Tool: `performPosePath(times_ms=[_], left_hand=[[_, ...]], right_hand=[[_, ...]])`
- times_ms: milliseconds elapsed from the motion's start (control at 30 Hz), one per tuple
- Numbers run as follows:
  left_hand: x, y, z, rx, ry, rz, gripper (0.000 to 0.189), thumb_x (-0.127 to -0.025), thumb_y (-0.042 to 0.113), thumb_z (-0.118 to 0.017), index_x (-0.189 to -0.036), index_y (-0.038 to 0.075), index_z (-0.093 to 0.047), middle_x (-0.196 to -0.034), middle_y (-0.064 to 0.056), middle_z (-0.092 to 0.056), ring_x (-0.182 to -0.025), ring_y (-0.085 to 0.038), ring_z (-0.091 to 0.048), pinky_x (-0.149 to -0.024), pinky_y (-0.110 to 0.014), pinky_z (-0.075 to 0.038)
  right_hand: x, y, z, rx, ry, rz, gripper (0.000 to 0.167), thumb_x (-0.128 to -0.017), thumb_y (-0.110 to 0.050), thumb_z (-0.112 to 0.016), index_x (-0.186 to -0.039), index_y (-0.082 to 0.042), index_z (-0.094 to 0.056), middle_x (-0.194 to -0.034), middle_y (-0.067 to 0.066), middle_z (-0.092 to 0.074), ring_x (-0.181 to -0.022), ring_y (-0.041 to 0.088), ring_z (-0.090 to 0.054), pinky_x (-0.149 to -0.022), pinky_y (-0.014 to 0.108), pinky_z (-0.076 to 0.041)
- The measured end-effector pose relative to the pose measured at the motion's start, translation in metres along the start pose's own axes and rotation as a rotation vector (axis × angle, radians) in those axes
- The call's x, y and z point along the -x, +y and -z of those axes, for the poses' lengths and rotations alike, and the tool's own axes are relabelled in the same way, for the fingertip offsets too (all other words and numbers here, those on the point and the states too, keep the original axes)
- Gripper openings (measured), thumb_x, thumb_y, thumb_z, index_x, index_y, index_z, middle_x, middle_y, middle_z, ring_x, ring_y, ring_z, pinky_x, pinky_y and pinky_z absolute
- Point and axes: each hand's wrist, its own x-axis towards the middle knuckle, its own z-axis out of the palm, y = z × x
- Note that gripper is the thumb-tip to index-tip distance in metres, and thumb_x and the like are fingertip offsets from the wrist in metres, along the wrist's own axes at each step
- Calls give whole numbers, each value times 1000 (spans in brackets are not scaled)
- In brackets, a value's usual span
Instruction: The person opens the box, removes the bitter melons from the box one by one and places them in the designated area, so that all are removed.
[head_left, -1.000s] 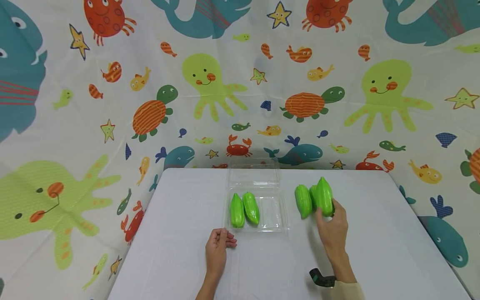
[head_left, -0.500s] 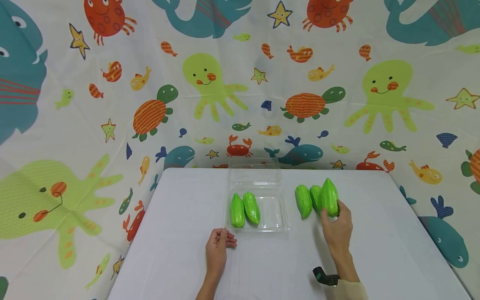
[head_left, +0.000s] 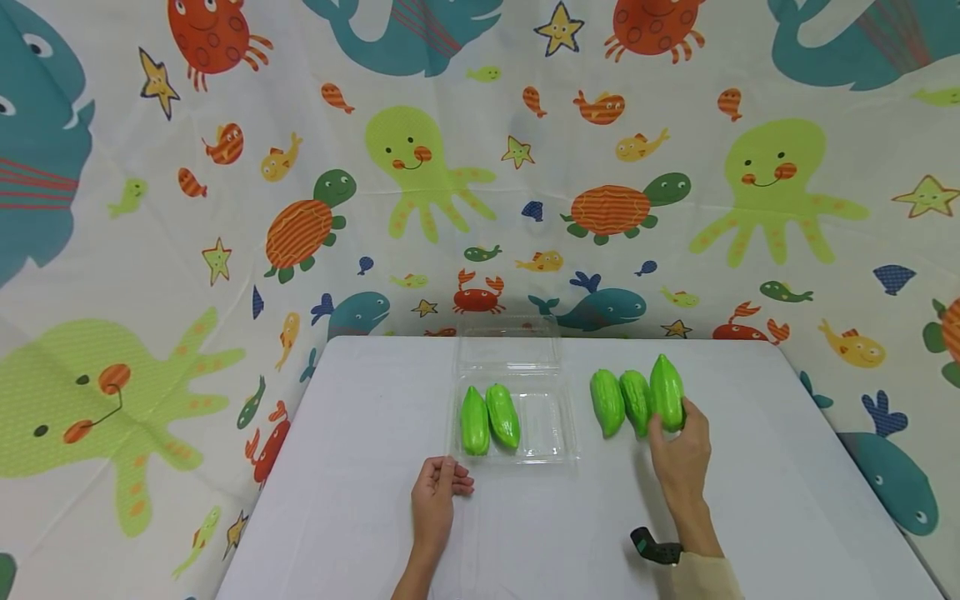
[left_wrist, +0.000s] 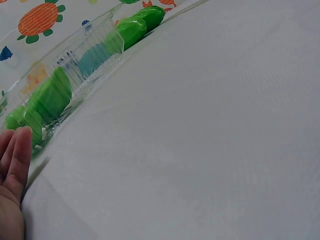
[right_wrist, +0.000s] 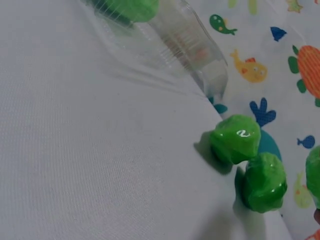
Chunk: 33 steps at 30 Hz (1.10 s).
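Head view puts the beige sleeve (head_left: 703, 577) nearest me, at the bottom right, with a black bent device (head_left: 655, 548) at the right wrist. Left of lower centre, the left hand (head_left: 435, 492) rests relaxed, fingers loosely bent and holding nothing, close to the near rim of the clear container (head_left: 543, 421); I can't tell whether they touch it. Right of centre, the right hand (head_left: 684, 446) has thumb and fingers clamped on the near end of a pointed green gourd (head_left: 667, 387), its tip toward the top of the frame. I can't make out whether its underside meets the table.

For this hold I'd favour a light, sure pinch, since the glossy skin looks slippery, and I'd keep the gourd lengthwise so it doesn't knock the middle gourd (head_left: 635, 400) just left of it. Past that lies the outer gourd (head_left: 607, 404), plump and ridged.

At centre, the container is thin moulded plastic, catching pale glints; a slim gourd (head_left: 474, 423) and a leaning gourd (head_left: 503, 418) lie side by side in its left half. Farther up, its transparent lid (head_left: 510, 350) is folded back over the white tabletop (head_left: 360, 417), which shows a fine weave in the right wrist view. Behind hangs a creased backdrop (head_left: 555, 171) printed with sea creatures.
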Motion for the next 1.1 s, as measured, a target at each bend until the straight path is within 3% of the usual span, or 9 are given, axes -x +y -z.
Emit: performPosePath(times_ms=[600, 867, 1100], left_hand=[[-1, 1, -4, -25, 26, 25, 26, -105, 22, -53, -102, -4, -58, -89, -21, -68, -69, -18, -71, -64, -31, -65], [-1, 2, -4, -23, 33, 30, 25, -105, 19, -53, -102, -4, -58, -90, -22, -68, -68, -17, -71, -64, -31, -65], [-1, 3, -5, -44, 44, 41, 23, -106, 17, -51, -101, -4, -57, -89, -22, -68, -68, -16, -70, -64, -30, -65]], right_hand=[[-10, 19, 1, 33, -28, -43, 49, -87, -5, -64, -130, 16, -52, -123, 37, -57, -110, 48, -57, -85, 58, -51], [-9, 23, 0, 63, -47, -86, 49, -88, -7, -62, -130, 18, -51, -120, 38, -58, -103, 46, -57, -78, 57, -50], [-9, 26, 1, 52, -61, -118, 49, -89, -7, -62, -129, 18, -51, -121, 39, -56, -106, 49, -55, -83, 59, -49]])
